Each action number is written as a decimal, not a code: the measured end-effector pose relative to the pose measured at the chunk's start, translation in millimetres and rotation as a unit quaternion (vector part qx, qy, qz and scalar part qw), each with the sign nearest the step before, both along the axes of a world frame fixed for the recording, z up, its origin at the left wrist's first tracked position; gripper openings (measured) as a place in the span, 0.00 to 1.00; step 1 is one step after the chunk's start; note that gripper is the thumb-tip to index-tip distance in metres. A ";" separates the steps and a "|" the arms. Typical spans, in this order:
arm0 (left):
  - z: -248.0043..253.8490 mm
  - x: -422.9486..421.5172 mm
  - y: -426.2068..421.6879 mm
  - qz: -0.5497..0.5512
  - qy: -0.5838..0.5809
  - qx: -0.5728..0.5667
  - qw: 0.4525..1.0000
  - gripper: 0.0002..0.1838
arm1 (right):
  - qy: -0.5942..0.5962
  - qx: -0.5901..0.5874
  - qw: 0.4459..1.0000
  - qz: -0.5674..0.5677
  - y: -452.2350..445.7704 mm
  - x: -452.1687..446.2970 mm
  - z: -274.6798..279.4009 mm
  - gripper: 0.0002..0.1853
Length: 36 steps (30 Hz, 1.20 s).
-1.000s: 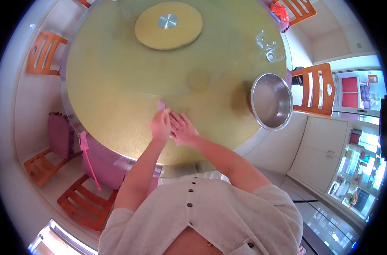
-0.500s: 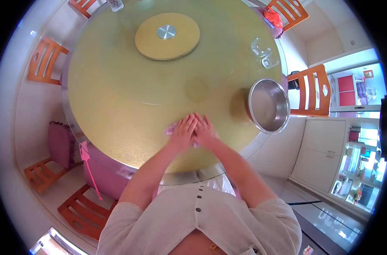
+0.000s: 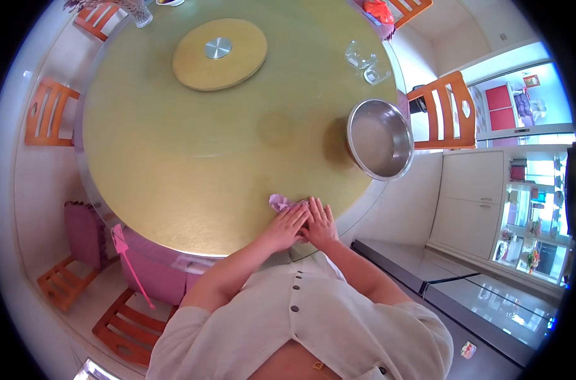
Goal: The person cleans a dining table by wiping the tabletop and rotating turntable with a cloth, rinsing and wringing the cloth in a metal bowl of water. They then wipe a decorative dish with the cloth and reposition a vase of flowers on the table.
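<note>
A crumpled pink-purple cloth [image 3: 279, 202] lies on the round table near its front edge, partly hidden under my hands. My left hand [image 3: 288, 228] lies over the cloth with its fingers stretched out and flat. Beside it and touching it, my right hand [image 3: 321, 226] also has its fingers extended, pointing away from me, at the cloth's right side. Neither hand is curled into a fist. How much cloth is under the palms is hidden.
A steel basin [image 3: 380, 140] stands at the table's right edge. Clear glassware [image 3: 367, 63] sits behind it. A round turntable [image 3: 250, 54] rests farther back on the table [image 3: 174, 164]. Wooden chairs [image 3: 446, 114] surround it. A pink fly swatter [image 3: 131, 263] hangs at the left edge.
Both hands have slid the cloth rightward and closer to me, toward the table's front edge. They are slightly less overlapped. The camera view has shifted too.
</note>
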<state>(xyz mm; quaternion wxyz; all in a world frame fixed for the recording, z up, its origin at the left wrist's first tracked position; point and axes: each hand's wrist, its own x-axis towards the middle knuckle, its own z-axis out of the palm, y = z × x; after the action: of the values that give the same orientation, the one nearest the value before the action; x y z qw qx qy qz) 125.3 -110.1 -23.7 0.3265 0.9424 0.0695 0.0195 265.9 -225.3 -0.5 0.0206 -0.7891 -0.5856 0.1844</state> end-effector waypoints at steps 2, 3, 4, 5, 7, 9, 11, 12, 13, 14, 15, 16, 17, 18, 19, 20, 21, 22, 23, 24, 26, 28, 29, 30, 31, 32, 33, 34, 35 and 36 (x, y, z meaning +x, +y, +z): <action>5.1 -5.0 6.3 -0.011 0.028 0.023 0.999 0.44 | -0.006 0.003 1.000 0.008 7.2 5.3 3.3 0.40; 4.1 -0.6 9.9 -0.002 0.060 0.056 0.997 0.44 | -0.010 0.014 1.000 0.019 15.2 12.4 3.3 0.40; 1.0 6.0 12.8 0.007 0.092 0.087 0.992 0.44 | -0.014 0.023 0.999 0.029 24.8 20.8 3.0 0.40; -5.1 19.2 19.9 0.044 0.058 0.062 0.995 0.44 | -0.017 0.046 0.999 0.014 39.2 30.9 0.0 0.39; -1.4 52.1 41.6 0.092 0.073 0.076 0.990 0.44 | -0.030 0.086 0.996 0.004 72.0 57.2 -9.4 0.39; 7.0 86.7 67.8 0.121 0.098 0.089 0.984 0.44 | -0.059 0.104 0.993 0.010 102.2 84.5 -16.2 0.38; 14.1 112.5 88.5 0.130 0.091 0.093 0.983 0.45 | -0.070 0.094 0.993 0.026 126.7 109.6 -17.2 0.38; 10.8 118.7 91.9 0.139 0.082 0.103 0.982 0.45 | -0.081 0.089 0.992 0.040 133.7 117.7 -19.0 0.38; 9.3 119.8 89.6 0.146 0.089 0.103 0.980 0.45 | -0.075 0.090 0.992 0.048 135.7 119.9 -19.7 0.38; 8.1 120.9 85.1 0.156 0.081 0.105 0.979 0.45 | -0.076 0.086 0.992 0.054 135.1 121.7 -20.0 0.38; 6.0 121.6 80.2 0.167 0.074 0.108 0.977 0.45 | -0.077 0.083 0.992 0.060 133.1 123.9 -21.5 0.39; 5.1 119.3 72.8 0.174 0.078 0.109 0.975 0.45 | -0.073 0.084 0.991 0.067 128.2 124.4 -21.8 0.39; 6.5 112.6 57.4 0.173 0.072 0.124 0.974 0.45 | -0.074 0.055 0.991 0.095 115.9 121.7 -20.3 0.39; 7.4 105.9 39.8 0.172 0.066 0.140 0.973 0.45 | -0.076 0.026 0.989 0.123 101.5 119.1 -18.1 0.40; 6.1 100.2 21.6 0.180 0.061 0.130 0.973 0.46 | -0.075 0.027 0.988 0.131 85.5 116.7 -18.5 0.40; 5.1 93.9 1.8 0.186 0.055 0.121 0.974 0.46 | -0.068 0.027 0.984 0.160 65.3 113.7 -20.5 0.40; 4.7 85.9 -18.4 0.176 0.056 0.103 0.977 0.46 | -0.061 0.026 0.980 0.190 46.2 112.1 -19.6 0.41; 6.6 76.4 -37.2 0.167 0.059 0.085 0.981 0.47 | -0.047 0.009 0.970 0.239 26.7 113.3 -13.8 0.41; 13.8 64.7 -53.8 0.175 0.062 0.086 0.979 0.47 | -0.032 -0.009 0.957 0.287 9.9 116.5 -7.2 0.42; 22.4 54.5 -66.1 0.117 0.118 0.075 0.983 0.47 | -0.031 -0.005 0.954 0.297 1.0 121.7 -3.4 0.42; 29.5 49.4 -74.4 0.068 0.179 0.062 0.980 0.47 | 0.036 0.008 0.923 0.383 -9.6 129.7 0.2 0.42; 28.2 53.9 -73.3 0.093 0.247 -0.002 0.965 0.47 | 0.036 0.025 0.913 0.405 11.6 134.8 -5.0 0.42; 23.2 59.0 -68.5 0.101 0.247 -0.003 0.964 0.47 | 0.031 0.039 0.906 0.420 27.7 136.8 -8.8 0.42; 14.9 65.5 -57.9 0.176 0.230 0.049 0.956 0.46 | 0.044 0.073 0.918 0.388 47.5 135.0 -11.4 0.42; 9.3 71.4 -47.0 0.249 0.212 0.100 0.940 0.45 | 0.060 0.105 0.927 0.355 67.9 130.0 -13.7 0.41; 6.5 82.1 -30.9 0.294 0.217 0.103 0.925 0.45 | 0.052 0.121 0.933 0.335 89.8 125.5 -17.4 0.40; 6.0 92.3 -13.8 0.338 0.222 0.107 0.908 0.44 | 0.043 0.138 0.939 0.314 108.3 122.3 -20.6 0.39; 7.3 96.0 0.2 0.345 0.225 0.105 0.905 0.44 | 0.047 0.137 0.936 0.321 120.8 120.9 -20.5 0.39; 10.6 99.2 14.0 0.348 0.222 0.105 0.905 0.44 | 0.042 0.137 0.941 0.305 132.3 120.3 -18.7 0.39; 9.9 98.4 17.9 0.349 0.219 0.106 0.905 0.44 | 0.037 0.137 0.947 0.289 136.9 119.1 -19.3 0.38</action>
<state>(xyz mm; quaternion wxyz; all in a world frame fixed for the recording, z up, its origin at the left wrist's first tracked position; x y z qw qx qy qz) 223.7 -92.2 -13.9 0.1741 0.8674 0.4614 -0.0669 385.0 -88.5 -19.8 0.0960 -0.5682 -0.8069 0.1298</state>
